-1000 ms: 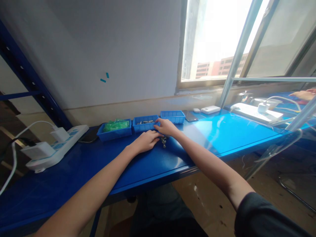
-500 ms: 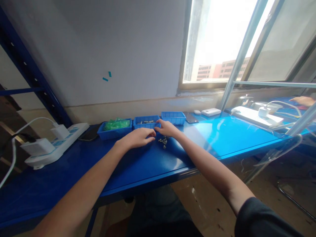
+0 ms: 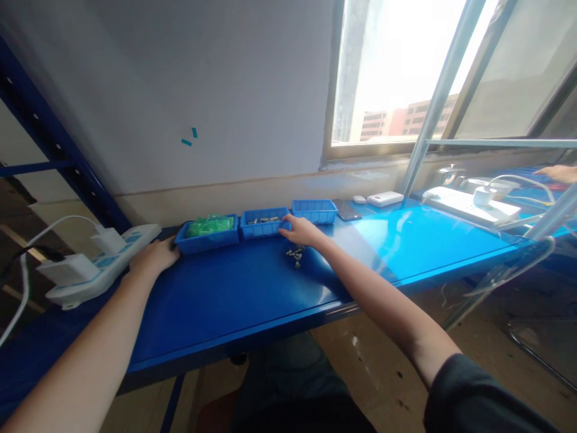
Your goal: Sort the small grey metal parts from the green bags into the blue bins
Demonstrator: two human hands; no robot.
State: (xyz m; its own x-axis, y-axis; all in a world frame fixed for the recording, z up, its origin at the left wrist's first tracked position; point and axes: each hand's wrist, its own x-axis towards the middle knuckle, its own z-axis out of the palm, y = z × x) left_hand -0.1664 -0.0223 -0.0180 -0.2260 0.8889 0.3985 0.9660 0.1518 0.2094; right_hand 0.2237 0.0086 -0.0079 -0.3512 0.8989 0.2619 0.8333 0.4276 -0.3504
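Note:
My left hand [image 3: 157, 255] lies low on the table at the left end of a blue bin [image 3: 210, 242] filled with green plastic packets [image 3: 211, 225]. Its fingers stretch toward that end, their tips partly hidden, and it covers most of the dark phone there. My right hand [image 3: 301, 231] has its thumb and fingers closed around the right front corner of the middle blue bin [image 3: 264, 229], which holds small pale metal parts [image 3: 269, 219]. A small heap of screw-like metal pieces [image 3: 296, 255] sits on the table just below my right hand.
A third blue bin [image 3: 314, 210] stands behind my right hand. Beside it lie a phone [image 3: 348, 210] and a white device [image 3: 385, 198]. A white power strip [image 3: 106, 261] with plugs is at the left. Another person's hand [image 3: 559, 174] shows at far right.
My left hand has moved left from beside the metal pieces to the end of the left bin. My right hand stays at the middle bin's corner. The view has shifted slightly.

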